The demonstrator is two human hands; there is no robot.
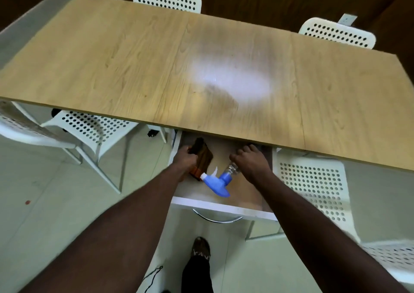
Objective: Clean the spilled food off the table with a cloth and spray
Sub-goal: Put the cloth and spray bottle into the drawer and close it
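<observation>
Head view, single frame. Wooden surface (112, 64): long, pale oak grain, bare of objects; a whitish hazy patch near its middle, glare or wet film, cannot tell which; no spilled food discernible. White drawer (224, 207): pulled open below the near edge of the surface, curved metal handle at the front. Spray bottle (220, 180): lying on its side inside the drawer, blue trigger head toward the viewer, clear body running away and to the right beneath the right hand; long axis diagonal, near-left to far-right. Brown cloth (202, 156): folded or bunched, at the left of the drawer, nozzle of the bottle just beside its near end. Left hand (187, 158): grip curled and pinching the cloth at its left edge, knuckles up. Right hand (249, 160): palm down over the bottle's body, fingers reaching toward the drawer's back; whether the grip is pressed around the bottle or merely resting on it, cannot tell, the underside being hidden. Relation governing the coming move: bottle directly under and slightly nearer than the right hand, cloth within the left, so each item nearer its own hand; both well below and nearer than the hazy patch, which lies forward and up. Perforated white chairs (96, 129): around the surface, several. Shoe and dark trouser leg on pale floor tiles, bottom centre. Judged stage: either fetching or stowing of supplies, undeterminable.
</observation>
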